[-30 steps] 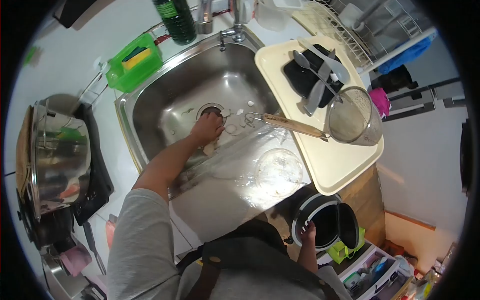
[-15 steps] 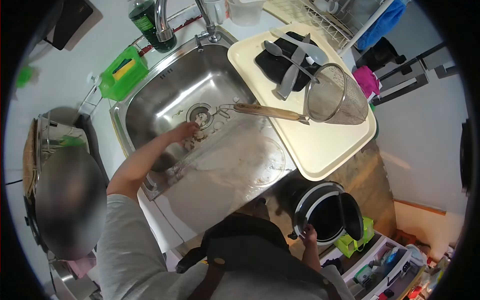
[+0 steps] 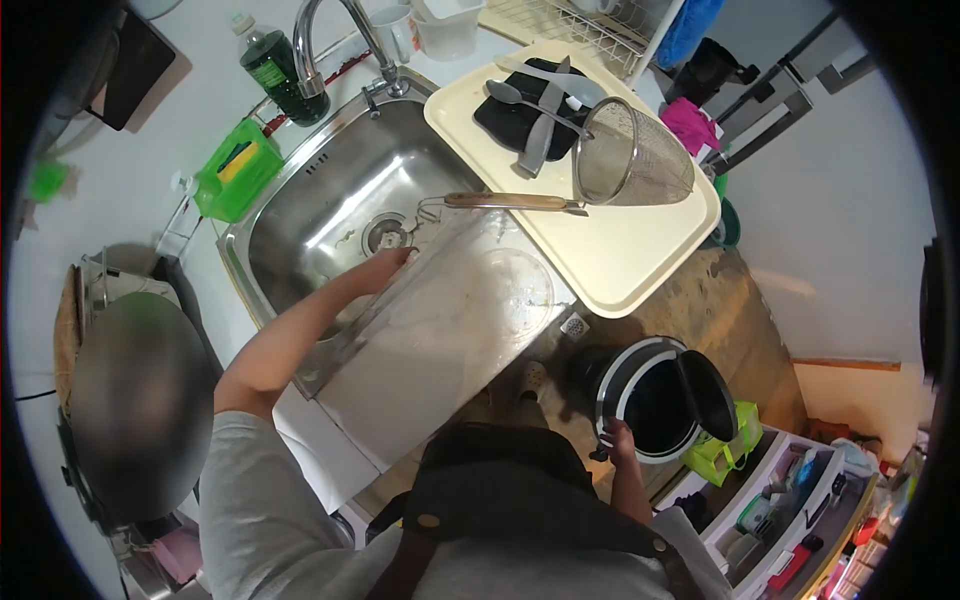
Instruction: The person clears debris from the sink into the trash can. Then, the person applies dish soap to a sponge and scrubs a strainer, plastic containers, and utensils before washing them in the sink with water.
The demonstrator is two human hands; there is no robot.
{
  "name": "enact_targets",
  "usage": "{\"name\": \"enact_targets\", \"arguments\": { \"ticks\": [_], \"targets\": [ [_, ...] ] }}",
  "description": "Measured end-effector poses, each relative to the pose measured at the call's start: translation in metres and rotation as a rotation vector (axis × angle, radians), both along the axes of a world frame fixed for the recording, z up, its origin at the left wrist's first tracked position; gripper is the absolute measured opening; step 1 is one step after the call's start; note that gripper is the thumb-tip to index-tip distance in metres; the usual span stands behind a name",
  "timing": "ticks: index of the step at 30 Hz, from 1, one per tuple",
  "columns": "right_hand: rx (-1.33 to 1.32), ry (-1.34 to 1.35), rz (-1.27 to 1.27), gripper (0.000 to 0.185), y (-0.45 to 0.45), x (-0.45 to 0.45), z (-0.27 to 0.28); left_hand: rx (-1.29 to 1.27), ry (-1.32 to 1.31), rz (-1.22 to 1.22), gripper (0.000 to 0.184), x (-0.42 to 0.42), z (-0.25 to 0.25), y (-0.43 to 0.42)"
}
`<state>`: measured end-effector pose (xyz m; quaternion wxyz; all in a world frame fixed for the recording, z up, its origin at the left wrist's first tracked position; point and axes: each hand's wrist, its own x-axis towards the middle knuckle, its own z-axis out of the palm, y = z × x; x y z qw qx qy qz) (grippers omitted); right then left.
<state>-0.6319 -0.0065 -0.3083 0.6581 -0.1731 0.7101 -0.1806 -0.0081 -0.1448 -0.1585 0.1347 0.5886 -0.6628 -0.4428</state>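
My left hand (image 3: 383,270) is low in the steel sink (image 3: 330,195), just on the near side of the drain (image 3: 387,236). Its fingers are bent together around something small that I cannot make out. Pale scraps show at the drain. Clear wet plastic (image 3: 470,290) covers the counter beside the sink. Down at the right, my right hand (image 3: 620,440) grips the rim of an open black bin (image 3: 658,405). A wood-handled strainer (image 3: 635,155) rests on the cream tray (image 3: 630,265), its handle end reaching over the sink.
Behind the sink are the faucet (image 3: 385,65), a green bottle (image 3: 280,75) and a green sponge holder (image 3: 240,170). The tray also bears a spoon (image 3: 535,105) and a black item (image 3: 510,125). An open drawer (image 3: 780,510) is at the lower right.
My left hand has shifted from over the drain to its near right side. Fewer scraps show around the drain. My right hand stays at the bin, and the view has shifted.
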Motion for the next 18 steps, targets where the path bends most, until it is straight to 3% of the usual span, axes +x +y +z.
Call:
{"name": "enact_targets", "arguments": {
  "ticks": [3,6,10,13,14,16,18],
  "targets": [
    [0.066,-0.01,-0.029,0.054,0.005,0.002,0.009,0.374,0.026,0.457,0.038,-0.021,0.073,0.009],
    [0.131,-0.043,-0.158,0.043,-0.009,0.018,0.046,0.536,0.536,0.714,0.035,0.01,0.049,0.011],
    [-0.035,-0.395,-0.412,0.036,-0.031,-0.003,0.005,0.341,0.698,0.777,0.027,0.015,0.092,0.021],
    [-0.159,-0.573,-0.441,0.035,-0.058,0.034,0.063,0.234,0.778,0.786,0.03,0.008,0.114,0.023],
    [-0.204,-0.564,-0.409,0.038,-0.067,0.05,0.089,0.038,0.682,0.787,0.03,-0.012,0.127,0.029],
    [-0.216,-0.719,-0.388,0.039,-0.077,0.062,0.088,0.075,0.649,0.801,0.028,-0.095,0.194,0.039],
    [-0.179,-0.738,-0.373,0.037,-0.081,0.079,0.107,0.219,0.718,0.574,0.025,-0.143,0.202,0.037]
  ]
}}
